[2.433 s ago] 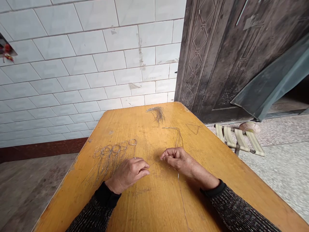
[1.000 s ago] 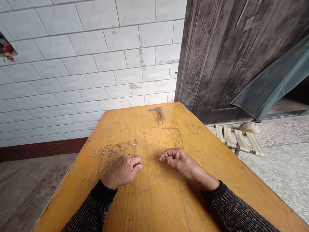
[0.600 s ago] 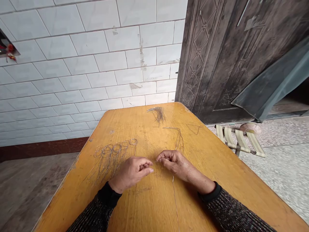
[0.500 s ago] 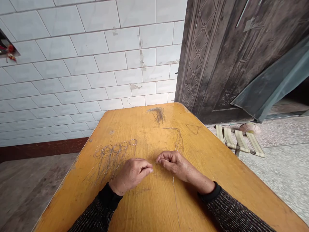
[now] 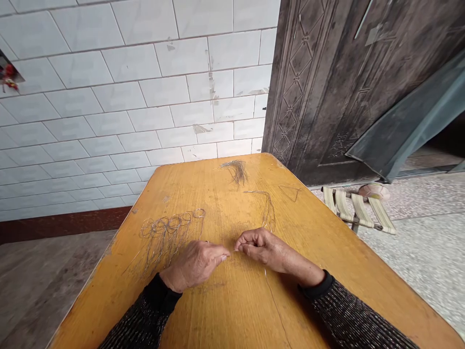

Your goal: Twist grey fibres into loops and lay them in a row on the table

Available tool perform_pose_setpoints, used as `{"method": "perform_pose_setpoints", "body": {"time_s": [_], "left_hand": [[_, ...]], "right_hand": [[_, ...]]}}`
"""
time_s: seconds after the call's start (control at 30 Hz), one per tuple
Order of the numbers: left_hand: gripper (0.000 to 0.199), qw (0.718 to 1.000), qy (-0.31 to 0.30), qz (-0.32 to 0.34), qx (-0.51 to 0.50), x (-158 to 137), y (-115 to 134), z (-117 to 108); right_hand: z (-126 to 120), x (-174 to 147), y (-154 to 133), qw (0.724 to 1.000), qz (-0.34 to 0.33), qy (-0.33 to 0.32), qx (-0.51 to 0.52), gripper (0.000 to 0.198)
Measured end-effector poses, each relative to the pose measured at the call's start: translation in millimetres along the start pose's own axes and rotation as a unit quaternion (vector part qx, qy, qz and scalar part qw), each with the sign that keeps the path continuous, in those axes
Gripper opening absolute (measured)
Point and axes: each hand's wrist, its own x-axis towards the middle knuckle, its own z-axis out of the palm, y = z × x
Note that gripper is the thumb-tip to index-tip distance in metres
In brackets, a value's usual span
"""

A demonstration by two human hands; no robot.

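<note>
My left hand (image 5: 198, 264) is pinched shut near the middle of the table, thumb against fingers. Facing it, my right hand (image 5: 262, 249) is closed in a pinch on a thin metal wire (image 5: 276, 306), whose long end trails from under that hand toward the table's near edge. A short bit of the wire shows in the narrow gap between the two sets of fingertips; the rest inside the fingers is hidden. Beside my left hand lies a row of looped wires (image 5: 172, 225) with twisted tails. Just beyond my right hand are a few bent wires (image 5: 269, 208).
On the wooden table (image 5: 218, 310), a bundle of wires (image 5: 238, 170) lies at the far end, and a single bent wire (image 5: 290, 193) rests toward the right edge. A tiled wall (image 5: 181, 87) stands behind. A strap-seated stool (image 5: 358, 208) and a ball (image 5: 374, 191) are on the right.
The trailing wire has swung to the right at its near end. Both hands stay almost in place, fingertips still close together; the view has shifted slightly.
</note>
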Motion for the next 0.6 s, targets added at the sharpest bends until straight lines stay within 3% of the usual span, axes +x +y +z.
{"method": "perform_pose_setpoints", "body": {"time_s": [0.13, 0.43, 0.6], "left_hand": [[0.025, 1.000, 0.022, -0.013, 0.011, 1.3, -0.7, -1.5], [0.023, 0.975, 0.203, -0.074, 0.056, -0.2, -8.3, 1.8], [0.023, 0.972, 0.185, -0.119, 0.087, -0.1, -7.2, -3.3]], "right_hand": [[2.5, 2.0, -1.8, 0.998, 0.003, 0.023, 0.054, 0.012], [11.9, 7.3, 5.8, 0.967, 0.055, 0.048, 0.246, 0.036], [13.4, 7.3, 6.1, 0.964, 0.053, 0.027, 0.261, 0.035]]}}
